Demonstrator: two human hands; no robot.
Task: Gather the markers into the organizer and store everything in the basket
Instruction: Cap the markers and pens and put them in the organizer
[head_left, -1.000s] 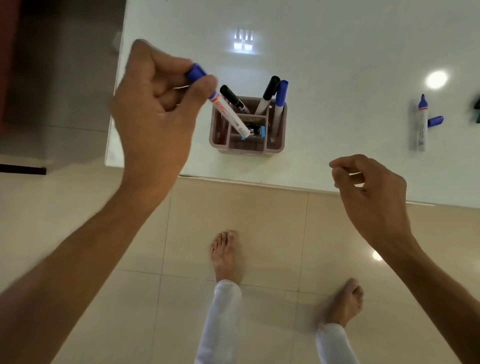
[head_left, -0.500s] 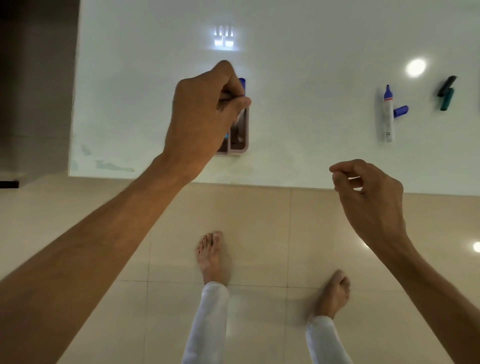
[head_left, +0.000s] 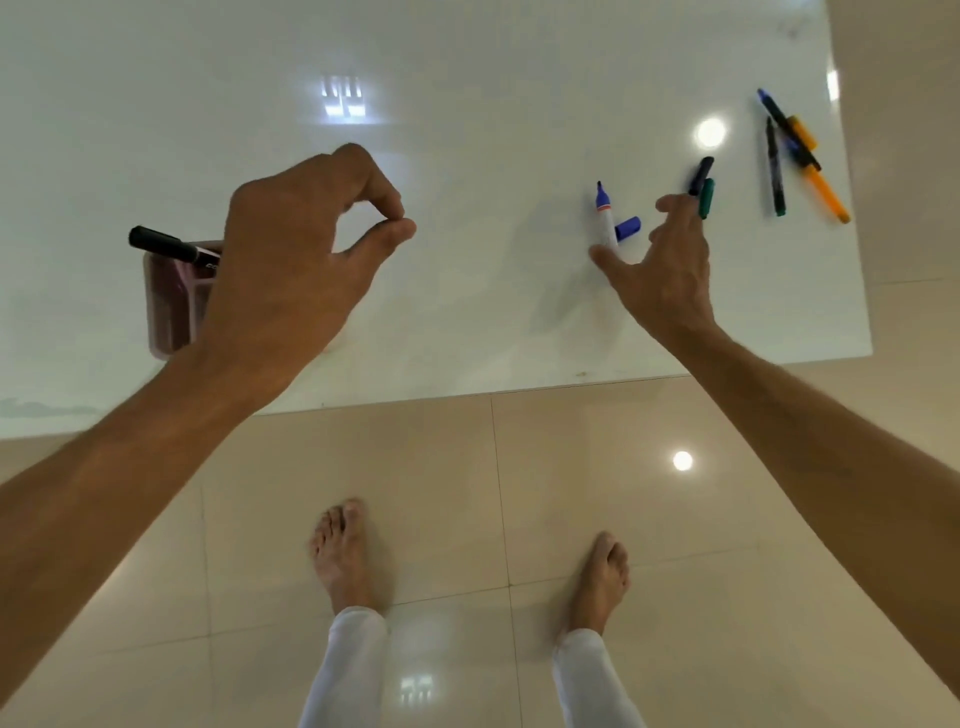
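A pinkish-brown organizer (head_left: 169, 306) stands on the white table's left part, half hidden behind my left hand (head_left: 296, 260). A black-capped marker (head_left: 163, 244) sticks out of its top. My left hand hovers just right of the organizer, thumb and forefinger pinched together with nothing in them. My right hand (head_left: 670, 265) is spread open over an uncapped blue marker (head_left: 604, 215) and its blue cap (head_left: 627, 227), thumb close to the marker's lower end. No basket is in view.
A black cap (head_left: 701, 174) and a green cap (head_left: 706, 198) lie by my right fingertips. Farther right lie a dark blue-tipped marker (head_left: 779, 122), a dark marker with a green end (head_left: 775, 171) and an orange marker (head_left: 823, 182). The table (head_left: 467, 338) ends just beyond them.
My left hand has come off the organizer and drifted right without the blue marker it held. My right hand has opened and reached forward over the uncapped blue marker. The view has swung right.
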